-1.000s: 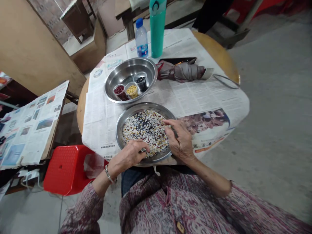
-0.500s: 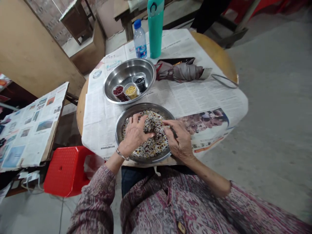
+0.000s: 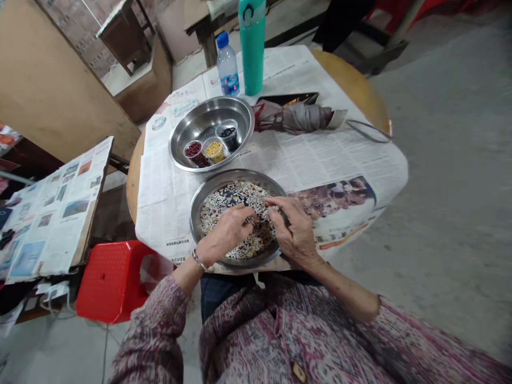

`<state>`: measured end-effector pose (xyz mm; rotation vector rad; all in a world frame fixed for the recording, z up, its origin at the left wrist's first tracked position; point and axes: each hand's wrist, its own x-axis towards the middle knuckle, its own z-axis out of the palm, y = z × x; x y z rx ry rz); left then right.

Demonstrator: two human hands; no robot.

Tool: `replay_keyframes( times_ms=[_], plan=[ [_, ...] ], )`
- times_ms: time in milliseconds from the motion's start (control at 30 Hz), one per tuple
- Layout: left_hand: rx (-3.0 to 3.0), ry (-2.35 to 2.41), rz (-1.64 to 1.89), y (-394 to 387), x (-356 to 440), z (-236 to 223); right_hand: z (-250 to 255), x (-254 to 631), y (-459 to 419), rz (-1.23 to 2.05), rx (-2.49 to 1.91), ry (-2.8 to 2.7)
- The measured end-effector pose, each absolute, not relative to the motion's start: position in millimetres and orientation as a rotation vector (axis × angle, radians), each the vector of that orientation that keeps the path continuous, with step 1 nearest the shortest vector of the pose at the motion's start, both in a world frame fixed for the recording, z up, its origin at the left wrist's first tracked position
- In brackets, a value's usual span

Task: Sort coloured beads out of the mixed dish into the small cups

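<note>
A steel basin [image 3: 196, 194] at the table's near edge holds a layer of mixed grains and beans [image 3: 222, 205], white, black, dark red and yellow. My left hand [image 3: 230, 229], with a bracelet at the wrist, reaches in over the near left rim. Its fingers are curled together in the mix, with some pieces at the fingertips. My right hand [image 3: 296, 229] lies over the right rim, thumb and forefinger bent close together above the mix. Whatever those fingertips hold is too small to make out.
Behind stands a second steel basin [image 3: 178, 141] with plastic cups of red beans [image 3: 194, 149], yellow beans [image 3: 214, 149] and black beans [image 3: 229, 136]. Farther back are a water bottle [image 3: 228, 66], a teal flask [image 3: 252, 53] and a folded umbrella [image 3: 296, 117]. A red stool [image 3: 110, 280] stands left.
My left hand has gone from spread fingers to curled ones, drawing toward me and right through the mix. A dark bare patch of basin shows behind it. My right hand stays put.
</note>
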<state>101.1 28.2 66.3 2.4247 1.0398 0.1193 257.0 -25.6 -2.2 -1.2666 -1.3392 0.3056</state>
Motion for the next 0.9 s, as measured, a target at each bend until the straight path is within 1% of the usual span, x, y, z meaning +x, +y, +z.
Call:
replay_keyframes(
  times_ms=[200,300,433,600,767,833,900],
  plan=[
    [2.603,0.727,-0.003,-3.1,91.8,59.3,-4.9,256.9,-25.9,0.297,-1.269,-1.333],
    [2.782,0.718,0.002,6.2,95.4,55.6,-6.5,256.7,-25.7,0.313,-1.277,-1.307],
    [2.939,0.728,0.014,38.2,106.1,46.9,-6.8,256.1,-25.0,0.323,-1.267,-1.289],
    [2.884,0.997,-0.031,66.0,106.8,47.3,-6.0,256.1,-24.8,0.317,-1.271,-1.3],
    [2.738,1.329,-0.081,54.9,78.4,63.0,-5.1,256.6,-25.4,0.314,-1.27,-1.304],
    [2.668,1.354,-0.037,40.4,68.9,67.6,-4.8,256.7,-25.6,0.31,-1.27,-1.312],
    [2.628,1.249,-0.001,24.7,66.3,68.6,-4.7,256.9,-25.9,0.308,-1.266,-1.323]
  ],
)
